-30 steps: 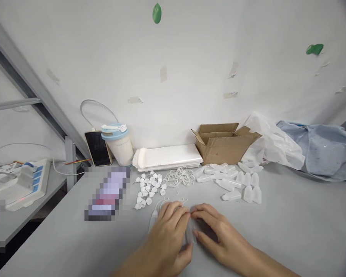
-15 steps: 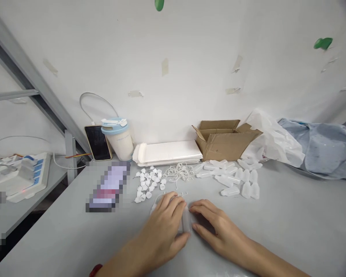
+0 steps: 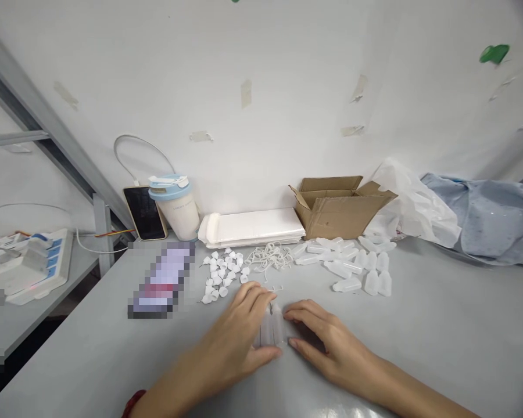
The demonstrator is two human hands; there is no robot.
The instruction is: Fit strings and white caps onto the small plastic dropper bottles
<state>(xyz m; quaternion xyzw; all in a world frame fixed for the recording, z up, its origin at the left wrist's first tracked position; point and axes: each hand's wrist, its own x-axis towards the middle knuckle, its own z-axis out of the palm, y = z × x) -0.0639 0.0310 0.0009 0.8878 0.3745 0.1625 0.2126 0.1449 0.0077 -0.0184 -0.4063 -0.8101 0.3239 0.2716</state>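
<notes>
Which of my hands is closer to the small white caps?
Left. The left hand is just on the near side of the white caps; the right hand is farther off, to their right.

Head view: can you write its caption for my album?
Left hand curved over translucent bottles, right hand beside them, white caps and cardboard box behind.

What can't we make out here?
All head view:
Slim translucent plastic bottles: leftmost partly hidden by left hand; grip unclear.
Brown rectangular cardboard box: inside bottom hidden by its front.
Flat purple oblong: details lost to pixelation.
Dark-red wristband: cut by bottom edge.
</notes>
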